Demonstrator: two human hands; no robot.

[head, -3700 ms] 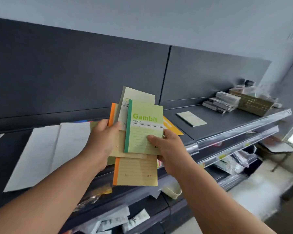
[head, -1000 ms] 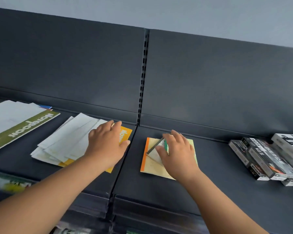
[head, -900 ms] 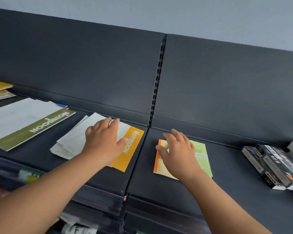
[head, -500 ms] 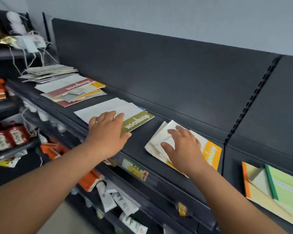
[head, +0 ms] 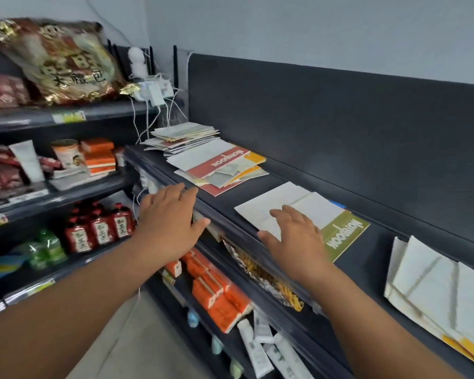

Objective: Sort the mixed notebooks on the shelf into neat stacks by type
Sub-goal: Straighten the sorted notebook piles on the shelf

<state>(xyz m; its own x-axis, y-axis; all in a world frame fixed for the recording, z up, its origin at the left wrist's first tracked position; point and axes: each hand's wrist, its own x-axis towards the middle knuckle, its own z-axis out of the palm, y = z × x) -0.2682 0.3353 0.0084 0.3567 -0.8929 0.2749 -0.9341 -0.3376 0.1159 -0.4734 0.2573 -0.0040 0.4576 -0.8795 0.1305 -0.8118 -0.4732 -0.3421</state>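
Head view: left hand (head: 170, 222) and right hand (head: 296, 236), both splayed, empty; four notebook piles (head: 216, 165) on one shelf (head: 381, 242).

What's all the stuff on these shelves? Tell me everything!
green-banded notebook: one, white and green, top shelf, middle
messy notebook pile: one, red, yellow, white, top shelf, further back
white notebooks: several, white, yellow edge, top shelf, near right
big bag: one, gold and red, upper left shelf
red bottles: several, red, left lower shelf
orange boxes: many, orange, shelf below notebooks
tubes: several, white, lowest shelf
left hand: one, open, at the shelf edge
right hand: one, open, over green-banded notebook
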